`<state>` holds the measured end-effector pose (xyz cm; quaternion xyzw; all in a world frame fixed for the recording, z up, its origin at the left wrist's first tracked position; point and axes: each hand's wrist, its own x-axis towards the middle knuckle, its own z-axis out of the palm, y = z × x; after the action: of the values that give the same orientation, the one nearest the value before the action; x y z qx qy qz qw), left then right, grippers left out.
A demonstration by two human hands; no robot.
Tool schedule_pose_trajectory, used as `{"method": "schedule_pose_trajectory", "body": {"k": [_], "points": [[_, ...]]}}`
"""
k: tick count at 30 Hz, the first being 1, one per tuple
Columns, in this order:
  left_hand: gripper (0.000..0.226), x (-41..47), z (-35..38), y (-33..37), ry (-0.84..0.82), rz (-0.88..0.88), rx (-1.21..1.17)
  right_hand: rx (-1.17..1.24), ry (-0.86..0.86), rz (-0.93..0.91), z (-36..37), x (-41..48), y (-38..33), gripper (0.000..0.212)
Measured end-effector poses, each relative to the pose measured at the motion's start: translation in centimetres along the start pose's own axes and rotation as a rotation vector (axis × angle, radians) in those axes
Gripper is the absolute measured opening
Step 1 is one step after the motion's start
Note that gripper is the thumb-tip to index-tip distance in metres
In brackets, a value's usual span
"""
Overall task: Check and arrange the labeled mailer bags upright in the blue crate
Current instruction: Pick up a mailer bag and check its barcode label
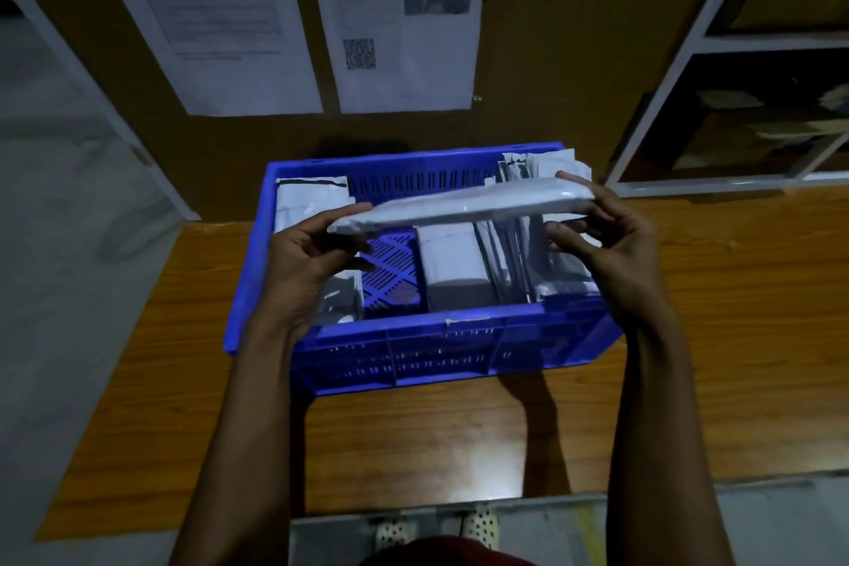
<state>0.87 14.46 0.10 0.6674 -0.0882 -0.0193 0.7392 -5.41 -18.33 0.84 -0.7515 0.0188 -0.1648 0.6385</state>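
Right now I see a grey mailer bag (459,207) held lengthwise above the blue crate (390,329), one end in each hand and its left end a little lower. The left hand (312,253) grips the left end, thumb on top and fingers (356,264) curled beneath. The right hand (611,244) clasps the right end, its fingers curled round the edge. The bag hangs over the crate's opening, apart from the upright mailer bags (528,262) packed along the right side. A white packet (455,262) stands mid-crate, and another bag (308,202) sits at the left. The crate rests on a wooden tabletop (689,335).
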Motion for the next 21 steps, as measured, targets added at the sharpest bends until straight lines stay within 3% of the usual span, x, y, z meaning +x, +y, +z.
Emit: {"method": "schedule_pose_trajectory", "body": {"k": [2,4,6,12,17,21], "points": [[0.029,0.0,0.4,0.2,0.073,0.015,0.059,-0.031,0.072,-0.012,0.0,0.0,0.2,0.046],[0.004,0.1,0.3,0.2,0.082,0.03,0.119,-0.083,0.114,-0.01,-0.1,-0.1,0.3,0.04],[0.016,0.0,0.2,0.2,0.077,0.032,0.181,-0.096,0.099,-0.001,-0.3,-0.3,0.1,0.039],[0.02,-0.5,1.3,0.9,0.039,-0.038,0.042,-0.046,0.03,0.011,0.4,-1.1,-0.6,0.018],[0.01,-0.5,1.6,0.8,0.078,-0.08,-0.017,0.034,0.06,0.069,0.9,-1.2,-0.8,0.035],[0.022,-0.6,2.2,0.7,0.079,-0.086,-0.043,0.091,0.009,0.076,1.0,-1.4,-0.7,0.046]]}}
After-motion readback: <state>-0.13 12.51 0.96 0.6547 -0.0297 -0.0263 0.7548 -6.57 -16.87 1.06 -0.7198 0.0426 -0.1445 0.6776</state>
